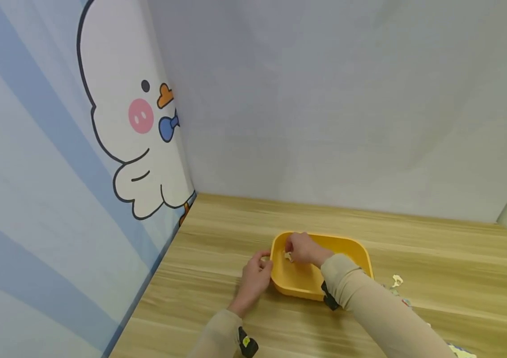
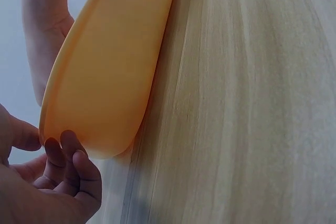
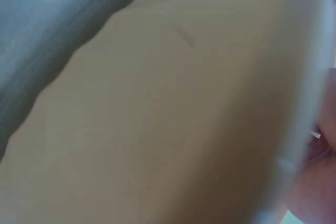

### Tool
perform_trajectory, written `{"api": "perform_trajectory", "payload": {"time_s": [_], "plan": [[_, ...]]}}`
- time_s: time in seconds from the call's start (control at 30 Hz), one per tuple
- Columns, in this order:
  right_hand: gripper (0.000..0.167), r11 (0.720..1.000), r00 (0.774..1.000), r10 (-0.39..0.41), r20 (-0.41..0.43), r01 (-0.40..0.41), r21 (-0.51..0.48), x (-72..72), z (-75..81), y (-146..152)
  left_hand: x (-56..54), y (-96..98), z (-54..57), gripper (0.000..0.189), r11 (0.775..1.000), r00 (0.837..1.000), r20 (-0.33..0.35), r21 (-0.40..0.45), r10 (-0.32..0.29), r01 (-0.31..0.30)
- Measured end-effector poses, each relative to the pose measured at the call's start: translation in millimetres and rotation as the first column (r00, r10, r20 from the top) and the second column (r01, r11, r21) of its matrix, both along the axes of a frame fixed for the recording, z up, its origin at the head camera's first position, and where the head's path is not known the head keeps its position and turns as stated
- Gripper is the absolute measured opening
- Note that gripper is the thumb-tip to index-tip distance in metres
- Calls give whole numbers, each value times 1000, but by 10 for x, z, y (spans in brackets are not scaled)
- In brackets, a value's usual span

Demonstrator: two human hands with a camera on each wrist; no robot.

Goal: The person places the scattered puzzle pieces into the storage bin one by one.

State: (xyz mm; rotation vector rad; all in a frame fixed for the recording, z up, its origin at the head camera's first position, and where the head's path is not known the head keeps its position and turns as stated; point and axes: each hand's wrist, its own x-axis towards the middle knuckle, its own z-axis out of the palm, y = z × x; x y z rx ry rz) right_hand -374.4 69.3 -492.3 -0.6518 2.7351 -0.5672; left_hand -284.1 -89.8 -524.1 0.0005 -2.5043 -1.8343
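Backdrop: a plain pale-grey wall [image 1: 325,109] on the far side; on the left, a blue-and-white striped wall [image 1: 25,164] printed with a white cartoon bird [image 1: 106,59].

Below, a yellowish wood-grain table [image 1: 222,223]. On it, mid-scene, a yellow-orange rectangular tray with rounded corners [image 1: 298,290].

Beige-sleeved arms enter from the near side. Left hand [image 1: 255,275]: at the tray's left end, fingers bent, holding it at the rim and outer wall. Right hand [image 1: 302,247]: inside the tray, toward the left, thumb and fingers pinching a small pale irregular piece [image 1: 289,256]; whether the piece touches the tray floor cannot be told. The right wrist view is mostly blur.

Right of the tray, on the table: a pale ragged-edged flat piece [image 1: 397,281] and, nearer, small multicoloured scraps [image 1: 406,302] beside the right sleeve, which may cover others.
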Motion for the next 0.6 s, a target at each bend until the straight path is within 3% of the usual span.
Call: {"api": "perform_trajectory", "payload": {"time_s": [0.6], "plan": [[13, 1000, 996, 2, -88, -4, -24, -8, -127, -57, 0, -27, 8, 26, 1000, 1000, -25, -3, -17, 17]]}}
